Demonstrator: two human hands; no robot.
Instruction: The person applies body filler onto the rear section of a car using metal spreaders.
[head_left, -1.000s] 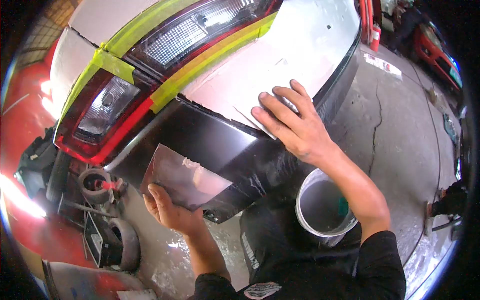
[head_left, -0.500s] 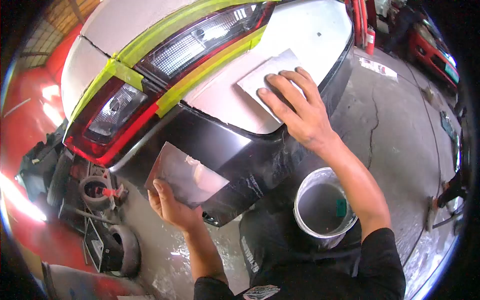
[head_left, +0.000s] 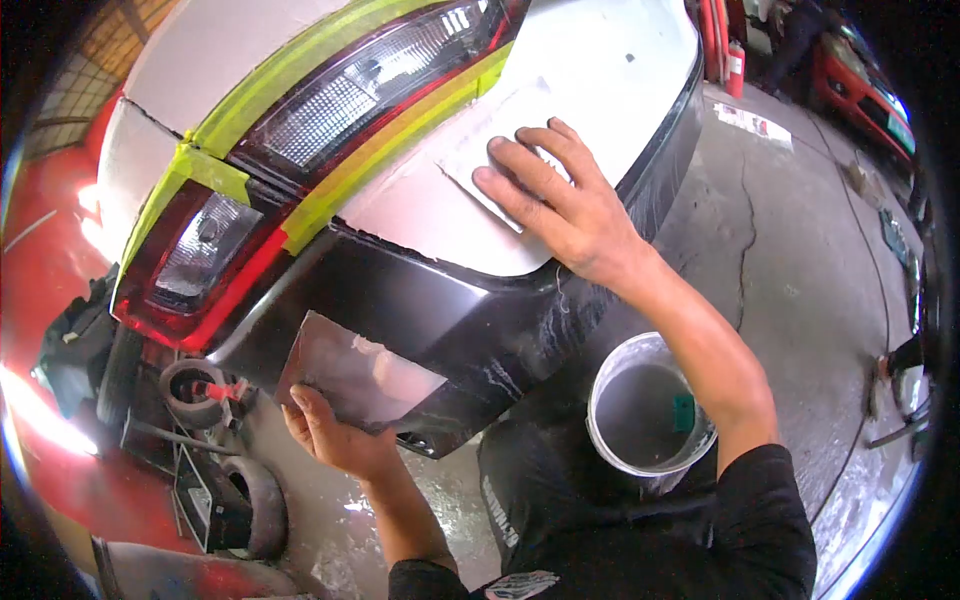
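Observation:
My left hand (head_left: 335, 435) grips a flat, dark, shiny plate (head_left: 335, 375) by its lower left corner, thumb on top. A pinkish smear of putty (head_left: 372, 345) lies along the plate's upper edge. My right hand (head_left: 565, 205) presses a thin, pale, square putty spreader (head_left: 475, 170) to the whitish trunk panel (head_left: 600, 95), with its fingers spread over it. The hand partly hides the spreader. Beside it runs a tail light (head_left: 350, 95), edged with yellow masking tape (head_left: 385, 165). Below sits the black bumper (head_left: 440, 300).
A bucket of greyish water (head_left: 650, 400) with a green item inside stands by my knees. Tires (head_left: 255, 500) and a red-and-black clutter lie at left. A fire extinguisher (head_left: 735, 70) and a red car (head_left: 860, 100) are at right rear.
The right hand and spreader have slid left and slightly down the panel. The left hand with the plate has dropped a little. The car has shifted left in view.

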